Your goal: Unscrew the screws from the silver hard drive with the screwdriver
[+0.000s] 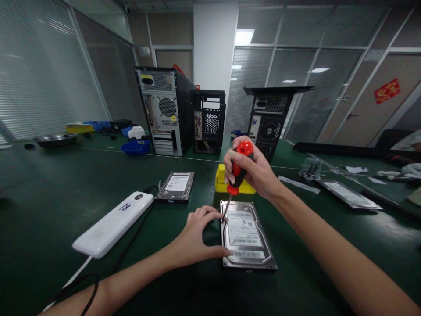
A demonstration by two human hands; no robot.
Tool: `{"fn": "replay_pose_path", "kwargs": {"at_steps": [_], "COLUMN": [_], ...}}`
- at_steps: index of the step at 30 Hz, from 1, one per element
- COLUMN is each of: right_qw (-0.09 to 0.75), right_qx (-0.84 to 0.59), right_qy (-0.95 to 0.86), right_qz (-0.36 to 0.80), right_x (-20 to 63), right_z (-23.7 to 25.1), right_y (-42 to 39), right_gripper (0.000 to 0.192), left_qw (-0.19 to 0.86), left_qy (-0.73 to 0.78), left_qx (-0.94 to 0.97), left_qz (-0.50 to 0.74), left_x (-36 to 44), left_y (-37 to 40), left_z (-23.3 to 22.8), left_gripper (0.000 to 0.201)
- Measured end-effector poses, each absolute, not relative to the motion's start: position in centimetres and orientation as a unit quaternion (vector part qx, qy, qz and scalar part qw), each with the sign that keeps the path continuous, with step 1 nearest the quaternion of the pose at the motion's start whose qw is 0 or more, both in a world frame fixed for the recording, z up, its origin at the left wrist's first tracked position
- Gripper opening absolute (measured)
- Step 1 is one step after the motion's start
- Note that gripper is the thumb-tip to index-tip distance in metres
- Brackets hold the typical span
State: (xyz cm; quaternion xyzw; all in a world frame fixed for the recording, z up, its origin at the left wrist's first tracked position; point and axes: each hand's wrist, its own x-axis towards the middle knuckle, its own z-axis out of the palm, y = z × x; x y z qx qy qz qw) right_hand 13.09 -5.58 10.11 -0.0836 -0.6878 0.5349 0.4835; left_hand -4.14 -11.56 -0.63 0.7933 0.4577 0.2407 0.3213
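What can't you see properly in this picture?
- Head view: the screwdriver tip on the hard drive; the screw is too small to tell.
- Right hand covers part of the handle and of the yellow box.
- Drive label print: too small.
- Left hand hides the drive's left edge.

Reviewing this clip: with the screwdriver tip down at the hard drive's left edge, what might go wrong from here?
1. The screwdriver is tilted, so its tip may slip out and scratch the hard drive or its label.
2. The left hand steadies the drive with fingers right beside the tip; a slip could jab them.
3. The drive lies loose on the green table, held only by that hand, so it may shift under pressure.
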Motion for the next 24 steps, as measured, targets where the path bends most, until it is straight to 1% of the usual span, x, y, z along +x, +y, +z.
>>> {"fn": "replay_pose_path", "kwargs": {"at_steps": [3,6,9,11,13,17,21,24], "right_qw": [0.473,0.459,0.478,0.501,0.516,0.520,0.505,0.495], "right_qx": [-0.085,-0.100,-0.113,-0.111,-0.101,-0.090,-0.087,-0.090], "right_qy": [-0.685,-0.687,-0.697,-0.699,-0.701,-0.712,-0.691,-0.682], "right_qz": [0.547,0.554,0.523,0.499,0.481,0.463,0.510,0.531], "right_x": [13.0,12.8,12.7,12.6,12.5,12.4,12.5,12.5], "right_z": [10.0,9.9,9.8,9.8,9.7,9.6,9.8,10.0], "right_y": [-5.5,-5.5,-5.6,-5.7,-5.7,-5.7,-6.0,-6.0], "right_gripper": [0.021,0.023,0.023,0.030,0.036,0.038,0.026,0.027], "left_qw": [0.325,0.331,0.334,0.344,0.352,0.341,0.321,0.321], "left_qy": [0.450,0.445,0.446,0.445,0.436,0.432,0.442,0.435], "left_qx": [0.793,0.787,0.767,0.753,0.746,0.741,0.740,0.741], "left_qz": [0.251,0.271,0.318,0.342,0.361,0.385,0.393,0.398], "left_x": [-4.2,-4.1,-3.9,-3.6,-3.1,-2.1,-1.6,-1.7], "left_y": [-11.5,-11.3,-10.8,-10.4,-10.0,-9.5,-9.6,-9.6], "left_z": [-0.8,-1.3,-1.8,-2.0,-2.0,-1.8,-1.7,-1.8], "left_gripper": [0.064,0.053,0.036,0.027,0.026,0.020,0.017,0.016]}}
